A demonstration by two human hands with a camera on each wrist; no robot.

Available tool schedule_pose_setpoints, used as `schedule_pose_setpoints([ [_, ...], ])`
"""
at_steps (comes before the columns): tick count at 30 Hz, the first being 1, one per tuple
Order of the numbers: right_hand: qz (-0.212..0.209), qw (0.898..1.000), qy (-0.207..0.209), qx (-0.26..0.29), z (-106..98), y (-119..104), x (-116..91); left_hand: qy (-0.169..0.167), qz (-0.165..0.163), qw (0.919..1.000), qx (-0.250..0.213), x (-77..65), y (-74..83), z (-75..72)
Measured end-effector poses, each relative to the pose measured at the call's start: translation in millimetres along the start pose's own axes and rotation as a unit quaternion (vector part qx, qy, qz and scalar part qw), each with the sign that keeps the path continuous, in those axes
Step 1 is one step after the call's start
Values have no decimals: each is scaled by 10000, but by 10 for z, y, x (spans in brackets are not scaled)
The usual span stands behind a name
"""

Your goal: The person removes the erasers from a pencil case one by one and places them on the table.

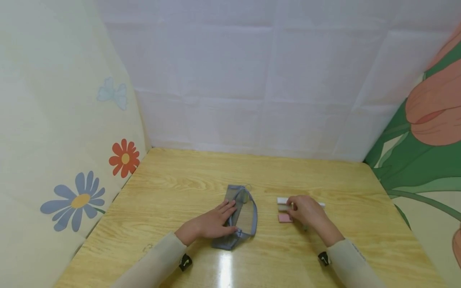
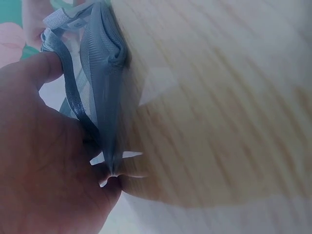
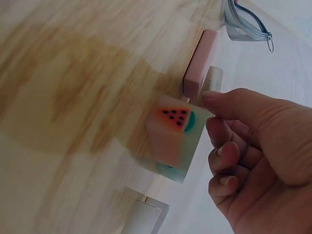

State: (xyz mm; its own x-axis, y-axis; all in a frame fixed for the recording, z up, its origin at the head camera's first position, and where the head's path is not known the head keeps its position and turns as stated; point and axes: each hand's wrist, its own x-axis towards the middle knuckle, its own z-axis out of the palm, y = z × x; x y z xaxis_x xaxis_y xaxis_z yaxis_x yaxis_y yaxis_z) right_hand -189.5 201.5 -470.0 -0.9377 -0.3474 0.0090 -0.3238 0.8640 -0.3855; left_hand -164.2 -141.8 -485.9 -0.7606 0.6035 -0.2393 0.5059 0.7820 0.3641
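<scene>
A blue-grey mesh zipper pouch lies on the table with its mouth spread toward the right. My left hand rests on it, fingers extended; in the left wrist view the thumb touches the pouch's blue edge. To the right, my right hand has its thumb and index finger around the right end of a small beige block. A pink block lies just nearer, a white block just beyond. Close beside the fingertips in the right wrist view stands a translucent eraser-like block with a watermelon slice.
Another white piece shows past the right hand. The wooden table meets a pale cloth wall at the back. Flower-patterned sheets stand at both sides. A ring hangs from the pouch's zipper.
</scene>
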Motion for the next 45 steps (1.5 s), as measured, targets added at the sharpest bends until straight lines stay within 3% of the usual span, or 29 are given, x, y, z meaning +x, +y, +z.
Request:
schedule_pose_setpoints([
  [21,35,10000,-12,-49,26,27,18,15,-31,10000,30,13,14,24],
  [29,136,9996,-240,118,-27,-117,39,-29,-52,10000,21,4,20,3],
  [45,-819,9951,-97,-549,36,-503,197,-283,-228,9991,-223,19,74,-105],
])
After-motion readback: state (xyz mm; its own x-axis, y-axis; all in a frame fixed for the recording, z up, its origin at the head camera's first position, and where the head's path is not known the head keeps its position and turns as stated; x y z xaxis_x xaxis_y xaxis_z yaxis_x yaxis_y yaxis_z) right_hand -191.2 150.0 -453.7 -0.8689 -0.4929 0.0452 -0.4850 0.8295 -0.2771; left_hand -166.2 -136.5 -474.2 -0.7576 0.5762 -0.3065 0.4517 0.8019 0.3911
